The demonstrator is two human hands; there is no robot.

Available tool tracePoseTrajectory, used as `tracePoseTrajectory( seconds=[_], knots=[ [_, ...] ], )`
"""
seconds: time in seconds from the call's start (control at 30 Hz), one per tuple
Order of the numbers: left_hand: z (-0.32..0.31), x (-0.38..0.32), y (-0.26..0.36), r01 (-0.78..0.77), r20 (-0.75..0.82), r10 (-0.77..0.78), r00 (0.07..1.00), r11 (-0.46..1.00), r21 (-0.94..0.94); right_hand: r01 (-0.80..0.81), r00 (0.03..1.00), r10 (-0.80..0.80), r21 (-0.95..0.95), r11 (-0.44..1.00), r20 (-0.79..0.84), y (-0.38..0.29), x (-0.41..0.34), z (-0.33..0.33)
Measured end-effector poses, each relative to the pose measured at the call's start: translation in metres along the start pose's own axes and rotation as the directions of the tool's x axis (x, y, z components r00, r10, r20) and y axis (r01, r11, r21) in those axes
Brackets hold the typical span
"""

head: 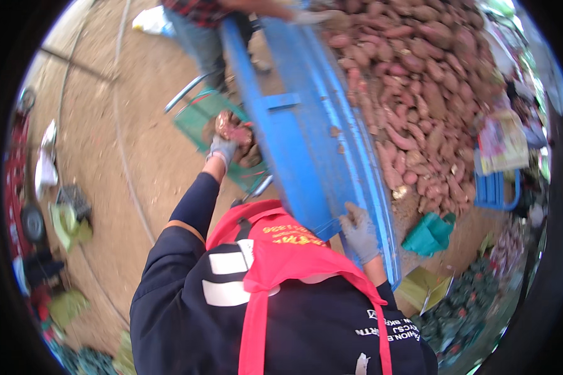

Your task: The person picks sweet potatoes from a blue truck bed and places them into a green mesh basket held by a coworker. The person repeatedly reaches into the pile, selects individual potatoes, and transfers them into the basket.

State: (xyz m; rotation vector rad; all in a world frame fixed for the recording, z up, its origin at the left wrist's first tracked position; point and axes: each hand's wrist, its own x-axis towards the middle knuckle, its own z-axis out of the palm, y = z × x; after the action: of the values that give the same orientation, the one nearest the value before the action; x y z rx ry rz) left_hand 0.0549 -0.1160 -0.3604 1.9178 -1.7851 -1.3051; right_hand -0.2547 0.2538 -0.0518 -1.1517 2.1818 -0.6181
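Note:
My left hand [223,149], in a grey glove, is at a large reddish sweet potato [234,131], above others in a green basket or sack with a metal handle [201,117]. Blur hides whether the fingers grip it. My right hand [359,232], also gloved, rests at the edge of a blue metal chute or sorting table [305,159] with its fingers spread and nothing seen in it. Beyond the blue metal, a big pile of sweet potatoes [417,93] covers the upper right.
Another person [192,42] stands at the far end of the blue metal, a gloved hand at the pile. A teal bag [430,233] and a blue stool [495,190] lie right. A hose [122,140] crosses the dirt floor. Filled dark bags [464,300] stand lower right.

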Motion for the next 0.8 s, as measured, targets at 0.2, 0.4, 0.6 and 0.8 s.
tracePoseTrajectory(
  seconds=[0.2, 0.4, 0.6, 0.8],
  knots=[
    [0.049, -0.088, 0.087, -0.274, 0.317, 0.276, 0.907, 0.960, -0.053, -0.206, 0.972, 0.213, 0.075, 0.976, -0.104, 0.059, -0.051, 0.005],
    [-0.010, -0.157, 0.130, -0.410, -0.161, 0.417, 0.895, 0.909, 0.071, -0.157, 0.984, 0.165, 0.116, 0.981, -0.069, 0.056, -0.010, 0.015],
    [-0.013, -0.171, 0.273, -0.786, -0.001, 0.808, 0.589, 0.574, 0.230, 0.184, 0.948, -0.188, -0.040, 0.982, -0.256, 0.039, 0.133, 0.019],
    [0.035, -0.133, 0.272, -0.735, 0.309, 0.710, 0.633, 0.426, 0.528, 0.437, 0.801, -0.502, -0.254, 0.863, -0.325, 0.018, 0.359, 0.021]
  ],
)
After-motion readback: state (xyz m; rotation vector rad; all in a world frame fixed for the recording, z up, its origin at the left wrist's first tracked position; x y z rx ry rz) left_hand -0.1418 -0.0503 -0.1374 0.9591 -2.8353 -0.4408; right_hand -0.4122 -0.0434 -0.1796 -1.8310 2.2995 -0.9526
